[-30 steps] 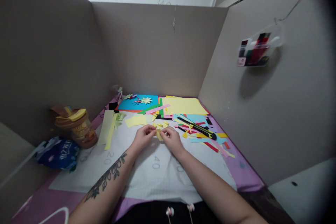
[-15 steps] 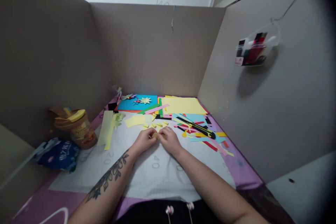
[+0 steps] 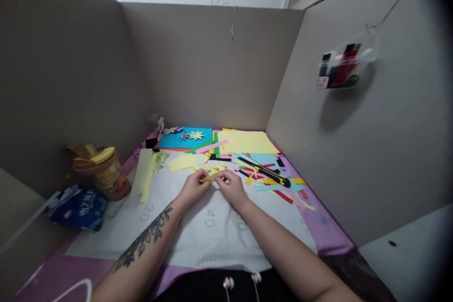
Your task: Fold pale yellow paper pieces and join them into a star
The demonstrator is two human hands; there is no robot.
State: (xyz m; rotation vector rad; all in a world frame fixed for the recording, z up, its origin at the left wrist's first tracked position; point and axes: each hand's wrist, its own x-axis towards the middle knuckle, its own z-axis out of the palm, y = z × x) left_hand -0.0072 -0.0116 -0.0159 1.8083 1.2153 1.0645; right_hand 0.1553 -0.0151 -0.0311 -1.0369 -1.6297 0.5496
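Between my hands, just above the white sheet, is a small piece of yellow paper [image 3: 210,178]. My left hand [image 3: 194,186] pinches its left end, fingers closed. The right end is pinched by my right hand [image 3: 231,187], thumb and fingertips together. Small folded yellow paper pieces [image 3: 214,168] lie just beyond my fingertips, partly hidden by them. A flat yellow paper piece [image 3: 184,162] rests behind my left hand. To the right of my right hand, a black and yellow utility knife [image 3: 265,171] lies on coloured paper strips [image 3: 279,193].
At the back are a blue sheet [image 3: 170,141] with paper stars [image 3: 196,135] and a stack of yellow paper [image 3: 249,142]. On the left stand a brown tub [image 3: 109,177] and a blue packet [image 3: 78,210]. Grey panels enclose three sides; a clear holder [image 3: 339,68] hangs on the right.
My hands have drawn slightly apart and tipped up a little. More of the yellow paper now shows between my fingers, stretched out as a short strip.
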